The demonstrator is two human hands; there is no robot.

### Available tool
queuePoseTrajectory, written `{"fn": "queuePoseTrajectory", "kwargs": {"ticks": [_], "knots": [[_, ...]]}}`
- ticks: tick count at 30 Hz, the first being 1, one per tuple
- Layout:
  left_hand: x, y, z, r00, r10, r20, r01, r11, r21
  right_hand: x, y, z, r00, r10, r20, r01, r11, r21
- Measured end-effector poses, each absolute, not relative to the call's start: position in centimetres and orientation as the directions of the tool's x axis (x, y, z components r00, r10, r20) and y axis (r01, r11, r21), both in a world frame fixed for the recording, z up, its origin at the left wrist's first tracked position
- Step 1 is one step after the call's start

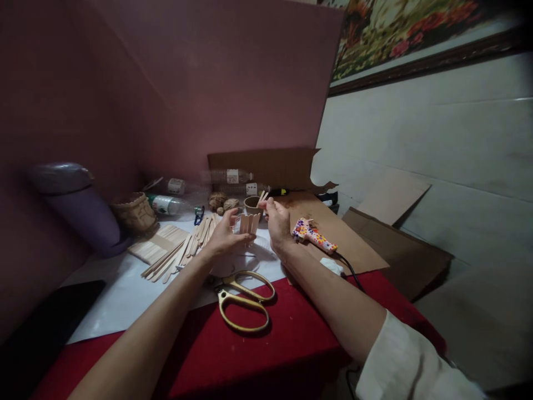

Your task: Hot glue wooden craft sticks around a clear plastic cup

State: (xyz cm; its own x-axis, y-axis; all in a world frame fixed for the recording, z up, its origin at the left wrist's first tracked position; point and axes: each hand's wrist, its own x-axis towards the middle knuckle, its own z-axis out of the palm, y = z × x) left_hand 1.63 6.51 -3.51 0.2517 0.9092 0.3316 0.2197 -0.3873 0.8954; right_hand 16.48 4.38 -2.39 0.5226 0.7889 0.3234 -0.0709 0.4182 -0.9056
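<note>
My left hand (pixel 227 236) is closed around a small clear piece, apparently plastic, with a row of short wooden craft sticks (pixel 249 223) standing side by side along its front. Pinched in my right hand (pixel 278 219) are a few short craft-stick pieces (pixel 262 196), pointing up and to the left. Just behind them stands a small round brown pot (pixel 251 204). Gold-handled scissors (pixel 245 304) lie below my hands, their blades partly hidden. To the right of my right hand rests a flower-patterned glue gun (pixel 314 236) with a black cord.
Loose craft sticks (pixel 183 253) and a banded bundle (pixel 158 244) lie at left. Behind are twine balls (pixel 217 201), clear plastic bottles (pixel 170 205), a woven-looking brown container (pixel 135 214) and a purple bottle (pixel 79 208). Cardboard (pixel 353 247) covers the right side over red cloth (pixel 300 339).
</note>
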Motion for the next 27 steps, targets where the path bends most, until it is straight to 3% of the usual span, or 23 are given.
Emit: {"fn": "queuePoseTrajectory", "kwargs": {"ticks": [4,10,27], "knots": [[2.26,6.58,-3.43,0.236,0.916,0.323,0.251,-0.379,0.891,16.41,4.44,-2.48,0.503,0.805,0.314,-0.072,0.401,-0.913],[1.98,6.19,-3.16,0.302,0.900,0.313,0.094,-0.355,0.930,16.44,4.51,-2.51,0.517,0.803,0.297,-0.076,0.388,-0.918],[1.67,6.14,-3.66,0.285,0.917,0.279,0.143,-0.328,0.934,16.54,4.53,-2.73,0.511,0.802,0.308,-0.056,0.390,-0.919]]}}
